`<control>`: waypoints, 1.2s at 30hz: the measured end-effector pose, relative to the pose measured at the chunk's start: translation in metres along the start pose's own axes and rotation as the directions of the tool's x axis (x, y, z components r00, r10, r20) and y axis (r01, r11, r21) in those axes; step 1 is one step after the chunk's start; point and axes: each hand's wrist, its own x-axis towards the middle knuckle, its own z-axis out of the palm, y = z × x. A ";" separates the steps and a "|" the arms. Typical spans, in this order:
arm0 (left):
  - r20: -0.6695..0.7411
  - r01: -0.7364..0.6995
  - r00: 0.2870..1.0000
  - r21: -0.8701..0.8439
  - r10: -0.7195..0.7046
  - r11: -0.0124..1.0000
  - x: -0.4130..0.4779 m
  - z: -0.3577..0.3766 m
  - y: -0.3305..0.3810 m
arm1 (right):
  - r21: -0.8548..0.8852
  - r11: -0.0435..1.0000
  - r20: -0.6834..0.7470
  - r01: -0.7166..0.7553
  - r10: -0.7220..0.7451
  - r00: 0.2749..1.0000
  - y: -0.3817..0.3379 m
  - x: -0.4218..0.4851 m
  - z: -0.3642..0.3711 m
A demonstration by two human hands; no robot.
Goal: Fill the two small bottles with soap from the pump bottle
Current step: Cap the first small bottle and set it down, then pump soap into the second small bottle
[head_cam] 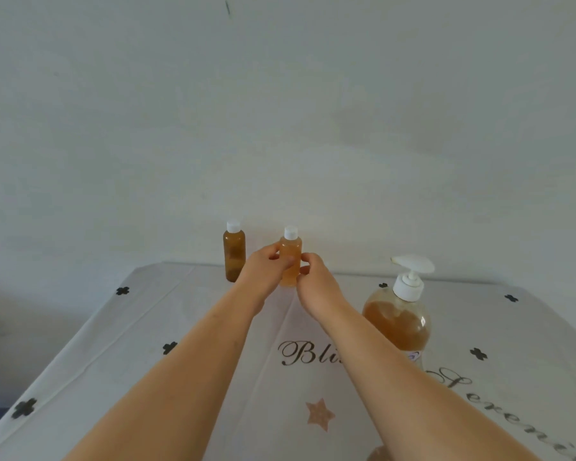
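Two hands grip one bottle — capped.

The pump bottle, darker small bottle and paler small bottle are showing smooth translucent plastic; the tabletop cloth is presenting matt, creased.

A white cloth printed with dark crosses is covering the bench; a dark small bottle and a paler small bottle are standing at its far edge; a pump bottle is standing nearer, right.
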 end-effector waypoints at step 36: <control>-0.424 0.018 0.904 0.181 0.061 0.983 -0.010 -0.049 0.000 | 0.036 0.999 -0.058 -0.015 0.017 0.998 0.002 -0.019 -0.008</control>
